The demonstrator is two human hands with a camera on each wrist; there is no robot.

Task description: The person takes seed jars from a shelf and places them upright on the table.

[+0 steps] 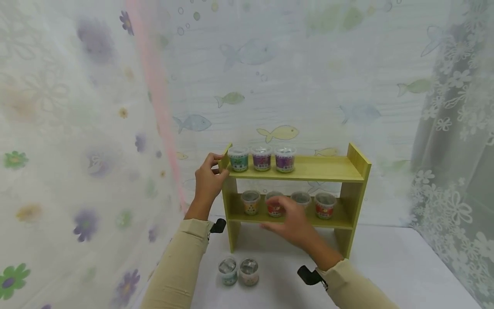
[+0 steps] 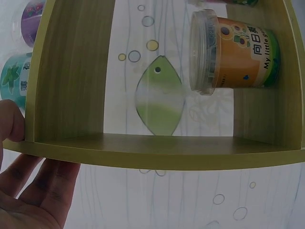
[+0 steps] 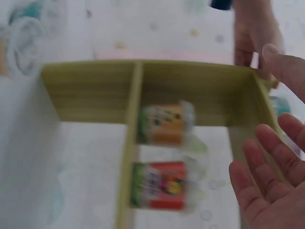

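Yellow-green wooden two-tier rack (image 1: 322, 167) upright on white surface (image 1: 386, 246), long axis left–right, open front facing near. Left hand (image 1: 209, 181) grips its left panel (image 1: 232, 234); right hand (image 1: 292, 221), fingers loosely spread, before lower tier's left red-labelled plastic cup (image 1: 273, 211).

- The orange cup (image 2: 245, 55), left on the shelf (image 1: 247, 221), read "向日葵" and a cut-off "My little g…"
- Other cups (image 1: 239, 162) bore unclear lettering.

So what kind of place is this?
Maybe a little indoor display or play corner, though I can't be sure. A fish-print sheet hangs behind, a flower-print sheet hangs at the left, and a small yellowish shelf holds little labeled tubs.
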